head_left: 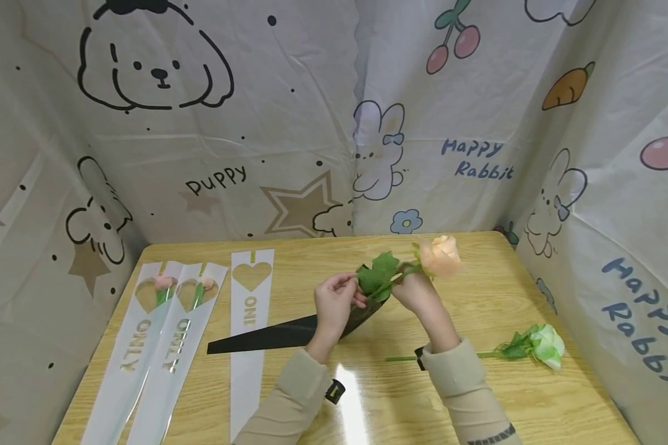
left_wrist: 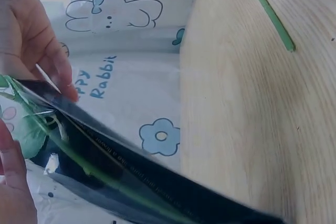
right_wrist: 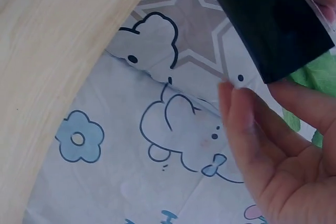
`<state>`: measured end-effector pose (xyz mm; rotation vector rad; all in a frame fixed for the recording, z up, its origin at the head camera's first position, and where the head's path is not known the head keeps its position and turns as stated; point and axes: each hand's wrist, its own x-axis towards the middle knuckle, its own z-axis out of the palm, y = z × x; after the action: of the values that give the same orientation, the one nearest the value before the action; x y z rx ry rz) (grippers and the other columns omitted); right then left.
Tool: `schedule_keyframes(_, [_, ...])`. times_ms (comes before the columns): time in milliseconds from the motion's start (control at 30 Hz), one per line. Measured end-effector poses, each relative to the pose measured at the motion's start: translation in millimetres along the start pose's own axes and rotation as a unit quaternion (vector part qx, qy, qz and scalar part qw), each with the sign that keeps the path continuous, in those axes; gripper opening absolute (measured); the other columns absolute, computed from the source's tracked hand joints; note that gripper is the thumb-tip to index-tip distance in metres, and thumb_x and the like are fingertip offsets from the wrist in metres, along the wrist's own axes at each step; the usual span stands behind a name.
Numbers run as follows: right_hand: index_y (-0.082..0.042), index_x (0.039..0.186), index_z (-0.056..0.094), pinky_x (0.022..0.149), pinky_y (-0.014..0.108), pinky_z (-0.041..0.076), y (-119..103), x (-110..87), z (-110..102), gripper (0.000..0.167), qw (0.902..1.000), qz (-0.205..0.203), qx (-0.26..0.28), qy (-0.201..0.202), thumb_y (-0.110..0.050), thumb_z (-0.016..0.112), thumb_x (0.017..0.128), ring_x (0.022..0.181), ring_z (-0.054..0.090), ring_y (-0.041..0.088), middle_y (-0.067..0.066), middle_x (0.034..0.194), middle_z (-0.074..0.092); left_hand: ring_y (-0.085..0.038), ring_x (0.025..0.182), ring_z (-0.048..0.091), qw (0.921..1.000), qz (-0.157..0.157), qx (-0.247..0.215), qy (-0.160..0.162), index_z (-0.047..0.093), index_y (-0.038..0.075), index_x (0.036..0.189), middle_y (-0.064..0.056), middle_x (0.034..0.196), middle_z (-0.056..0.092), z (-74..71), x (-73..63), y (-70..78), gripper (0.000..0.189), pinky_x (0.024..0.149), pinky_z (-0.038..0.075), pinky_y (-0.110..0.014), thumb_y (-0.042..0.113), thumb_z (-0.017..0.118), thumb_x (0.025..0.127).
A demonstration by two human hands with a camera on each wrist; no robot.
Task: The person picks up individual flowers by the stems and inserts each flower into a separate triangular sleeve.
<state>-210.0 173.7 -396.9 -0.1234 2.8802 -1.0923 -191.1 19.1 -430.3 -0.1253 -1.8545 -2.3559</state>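
Observation:
A peach rose [head_left: 441,255] with green leaves [head_left: 380,275] is raised over the table, its stem [left_wrist: 79,163] inside a black flower sleeve [head_left: 281,334] with a clear front. My left hand [head_left: 336,303] holds the sleeve near its mouth, beside the leaves; part of its grip is hidden. My right hand [head_left: 421,296] is under the bloom at the sleeve's mouth. In the right wrist view, one of its digits touches the sleeve's corner, and the other fingers are loosely bent, apart from it. The bloom is out of sight in both wrist views.
Two white sleeves [head_left: 130,346] with pink flowers lie at the table's left. Another white sleeve [head_left: 247,371] with a heart cutout lies under the black one's narrow end. A pale green rose [head_left: 547,346] lies at right, its stem passing under my right forearm. Printed cloth [head_left: 300,123] surrounds the table.

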Motion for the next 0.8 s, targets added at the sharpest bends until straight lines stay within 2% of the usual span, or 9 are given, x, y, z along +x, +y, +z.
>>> schedule_keyframes(200, [0.004, 0.088, 0.064, 0.054, 0.027, 0.050, 3, 2.5, 4, 0.018, 0.9991, 0.031, 0.021, -0.021, 0.011, 0.052, 0.076, 0.059, 0.056, 0.017, 0.012, 0.077, 0.064, -0.007, 0.047, 0.058, 0.9999, -0.007, -0.009, -0.004, 0.061, -0.016, 0.096, -0.033, 0.071, 0.058, 0.2, -0.6, -2.3, 0.016, 0.045, 0.052, -0.022, -0.008, 0.052, 0.086])
schedule_keyframes(367, [0.001, 0.073, 0.063, 0.049, 0.024, 0.042, 1, 2.8, -3, 0.009, 0.9990, 0.041, 0.007, -0.018, 0.003, 0.056, 0.078, 0.052, 0.048, 0.015, 0.008, 0.065, 0.062, -0.008, 0.046, 0.058, 0.9998, -0.009, -0.014, -0.005, 0.060, -0.017, 0.096, -0.035, 0.071, 0.058, -1.1, 0.8, 1.1, 0.016, 0.044, 0.052, -0.022, -0.008, 0.052, 0.086])
schedule_keyframes(500, [0.002, 0.075, 0.064, 0.051, 0.025, 0.045, -2, 3.5, -16, 0.010, 0.9982, 0.055, 0.014, -0.022, -0.001, 0.056, 0.078, 0.054, 0.054, 0.014, 0.009, 0.067, 0.064, -0.006, 0.044, 0.056, 1.0000, 0.006, -0.001, 0.001, 0.060, -0.020, 0.095, -0.036, 0.070, 0.057, -1.1, 4.2, 11.5, 0.017, 0.043, 0.051, -0.023, -0.008, 0.053, 0.085])
schedule_keyframes(567, [0.003, 0.076, 0.065, 0.052, 0.026, 0.047, -5, 4.6, -23, 0.011, 0.9986, 0.047, 0.016, -0.018, 0.000, 0.055, 0.077, 0.056, 0.057, 0.016, 0.009, 0.066, 0.065, -0.005, 0.043, 0.056, 0.9998, 0.015, 0.016, 0.002, 0.060, -0.020, 0.094, -0.036, 0.069, 0.058, -0.3, 6.1, 18.2, 0.017, 0.042, 0.051, -0.022, -0.009, 0.053, 0.084])
schedule_keyframes(667, [0.002, 0.072, 0.067, 0.055, 0.028, 0.049, -8, 6.5, -33, 0.013, 0.9999, 0.010, 0.008, -0.002, 0.000, 0.055, 0.076, 0.057, 0.060, 0.019, 0.009, 0.063, 0.065, -0.004, 0.043, 0.056, 0.9991, 0.025, 0.035, 0.002, 0.061, -0.020, 0.092, -0.034, 0.067, 0.059, 1.9, 8.5, 28.2, 0.016, 0.042, 0.052, -0.024, -0.009, 0.053, 0.084])
schedule_keyframes(800, [0.000, 0.072, 0.067, 0.054, 0.029, 0.048, -14, 7.0, -41, 0.015, 0.9996, -0.017, -0.001, 0.020, -0.004, 0.054, 0.078, 0.058, 0.060, 0.021, 0.010, 0.064, 0.065, -0.004, 0.043, 0.055, 0.9989, 0.032, 0.034, -0.001, 0.061, -0.019, 0.093, -0.033, 0.066, 0.059, 5.2, 12.0, 38.4, 0.017, 0.042, 0.052, -0.025, -0.009, 0.052, 0.083])
